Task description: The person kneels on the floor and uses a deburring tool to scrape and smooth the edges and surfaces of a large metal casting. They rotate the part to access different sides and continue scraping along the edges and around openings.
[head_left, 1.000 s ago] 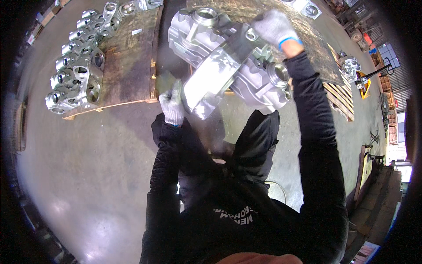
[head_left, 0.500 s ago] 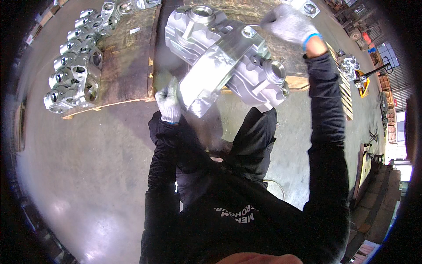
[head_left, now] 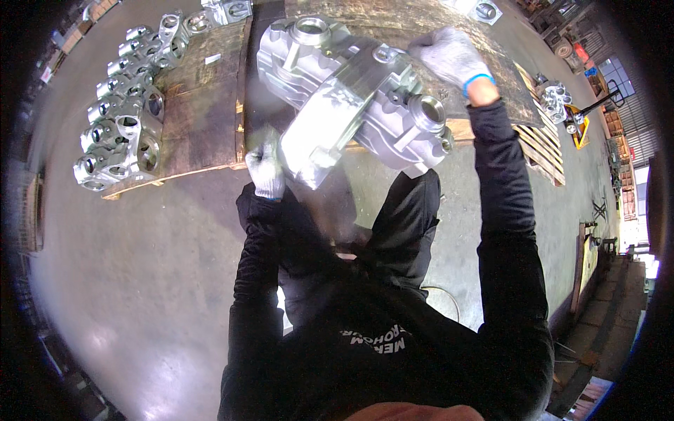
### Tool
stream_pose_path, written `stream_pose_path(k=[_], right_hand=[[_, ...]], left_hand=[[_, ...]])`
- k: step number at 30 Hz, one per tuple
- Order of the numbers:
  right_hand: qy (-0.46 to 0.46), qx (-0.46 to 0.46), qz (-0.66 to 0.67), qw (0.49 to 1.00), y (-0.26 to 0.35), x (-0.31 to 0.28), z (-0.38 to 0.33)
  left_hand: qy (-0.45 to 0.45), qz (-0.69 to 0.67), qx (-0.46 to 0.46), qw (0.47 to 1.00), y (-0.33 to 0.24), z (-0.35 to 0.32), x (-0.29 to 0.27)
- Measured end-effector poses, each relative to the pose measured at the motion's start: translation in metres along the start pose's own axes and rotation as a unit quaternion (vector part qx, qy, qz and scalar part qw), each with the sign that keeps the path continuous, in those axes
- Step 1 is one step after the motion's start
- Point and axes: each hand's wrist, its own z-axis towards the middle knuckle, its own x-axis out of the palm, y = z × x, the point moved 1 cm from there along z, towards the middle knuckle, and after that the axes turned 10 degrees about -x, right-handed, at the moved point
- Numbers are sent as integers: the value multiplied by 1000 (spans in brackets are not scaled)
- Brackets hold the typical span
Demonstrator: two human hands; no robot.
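A large silvery metal casting [head_left: 326,119], a housing with round bores at both ends and a bright smooth middle block, lies tilted before me at the front of a wooden pallet top. My left hand [head_left: 265,168], in a white knit glove, is closed beside the block's near left edge; its fingertips are hidden, so what it grips does not show. Over at the far right end of the block, my right hand [head_left: 449,57], gloved with a blue cuff, is closed. Whatever lies in its fingers is too small or hidden to name.
Several similar, smaller castings [head_left: 130,126] stand in rows on the wooden board [head_left: 196,112] at left. Another casting [head_left: 484,10] sits at the far right. Beyond the slatted pallet [head_left: 540,151] are more metal parts [head_left: 554,102] and a yellow pallet jack [head_left: 579,133].
My right hand has shifted slightly left and down, closer to the block's far end. The left hand stays closed at the near edge. The view has shifted slightly.
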Motion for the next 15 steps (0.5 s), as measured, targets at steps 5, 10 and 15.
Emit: stream_pose_path(k=[5, 10, 15], right_hand=[[-11, -5, 8, 1000, -7, 11, -7], [-74, -46, -41, 995, -4, 11, -19], [3, 18, -53, 998, 8, 2, -27]], left_hand=[[13, -66, -7, 998, -5, -6, 6], [9, -56, -30, 998, -17, -13, 8], [-53, -62, -71, 994, -22, -12, 15]])
